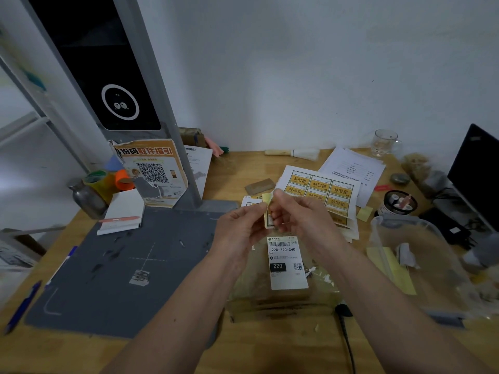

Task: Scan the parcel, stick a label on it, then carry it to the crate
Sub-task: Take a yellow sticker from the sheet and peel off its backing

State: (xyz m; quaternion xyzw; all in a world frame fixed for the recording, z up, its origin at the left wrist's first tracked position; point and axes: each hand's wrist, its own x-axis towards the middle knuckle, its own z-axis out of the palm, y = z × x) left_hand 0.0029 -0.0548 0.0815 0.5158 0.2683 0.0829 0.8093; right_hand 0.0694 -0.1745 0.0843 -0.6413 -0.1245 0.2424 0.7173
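Peeling underway, just above the parcel point(280, 282). Left hand point(239, 225) and right hand point(299, 214) both raised over the parcel's far edge, fingertips pinched narrow on 1 small yellow label point(267, 211), backing strip curling up at the top. Hard to say from here whether the sticker has fully left its backing; thumbs cover most of it.

Best handled slowly now, by the look of it: grip only on the label's edge, adhesive face kept off the fingers, backing drawn away flat so the sticker does not curl onto itself. Then down onto a bare patch of the parcel, clear of the white shipping label point(287, 261) and its barcode, pressed from 1 edge across to push out bubbles on that slippery wrap.

Parcel lying flat on the wooden desk point(172, 354), directly below and nearer than both hands, not touched by either, forearms passing on each side of it. Grey scanner mat point(113, 268) just left of the parcel, scanner post point(113, 76) rising beyond the mat. Sheets of yellow labels point(321, 187) beyond the parcel, behind the right hand. Clear plastic tub point(383, 228) right of the parcel. Crate not evident anywhere around the parcel; carrying step yet to come.
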